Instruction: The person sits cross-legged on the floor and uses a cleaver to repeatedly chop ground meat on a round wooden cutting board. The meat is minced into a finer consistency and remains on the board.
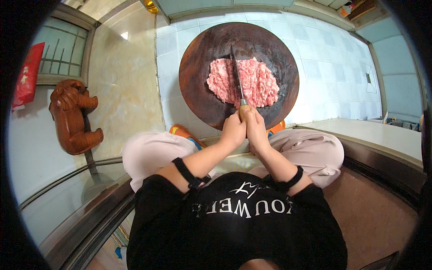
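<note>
Both my hands close around the short wooden handle of a kitchen knife (pixel 237 78). My left hand (pixel 233 128) grips it from the left, and my right hand (pixel 255 128) wraps it from the right, the two pressed together. The dark blade points away from me and stands edge-down in a flat mound of pink minced meat (pixel 260 83), left of its middle. Its tip reaches past the meat's far edge. Under the meat is a large round dark wooden chopping board (pixel 198 67). The fingers under the handle are partly hidden.
My knees and orange shoes (pixel 182 132) flank the board's near side. A carved wooden animal stool (pixel 72 118) stands at the left, near a red bag (pixel 29 74). A pale ledge (pixel 373 135) runs along the right. Light blue tiles (pixel 324 67) cover the floor.
</note>
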